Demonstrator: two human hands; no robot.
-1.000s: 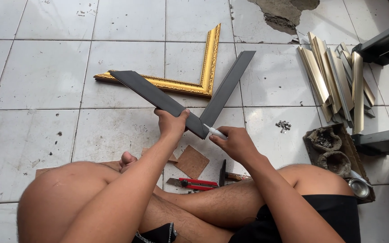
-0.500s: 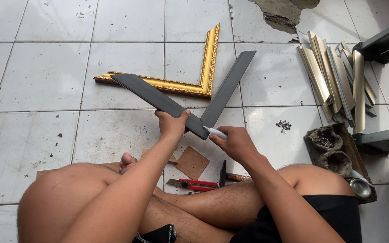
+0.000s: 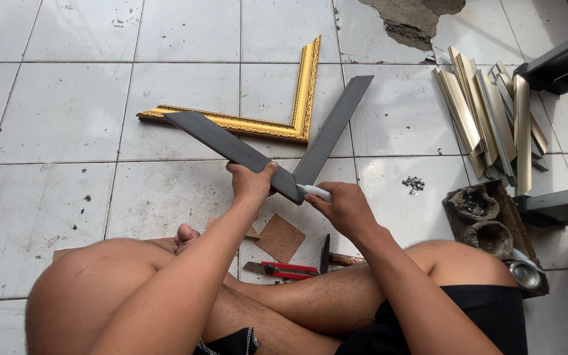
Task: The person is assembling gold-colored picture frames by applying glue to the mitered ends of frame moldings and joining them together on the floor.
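A: Seated on the tiled floor [image 3: 60, 118], the person holds a dark V-shaped frame corner [image 3: 277, 154] up over the knees. Left hand [image 3: 251, 184], fingers wrapped firm round the left strip just short of the joint.

B: And the right hand [image 3: 344, 209]? Fingers closed on a small white tool [image 3: 315, 192], its tip pressed right into the corner where the two dark strips meet.

A: Looks to me like the joint itself is being worked, glued or filled, I'd judge. I can't tell which.

B: Next calls for a steady left grip so the mitre stays closed, I'd say, and the tip kept on the seam.

A: Behind it, a gold frame corner [image 3: 297, 112] lies flat. Red cutter [image 3: 284, 269] and hammer [image 3: 326, 253] sit by the shins, spare mouldings [image 3: 487, 112] stacked to the right.
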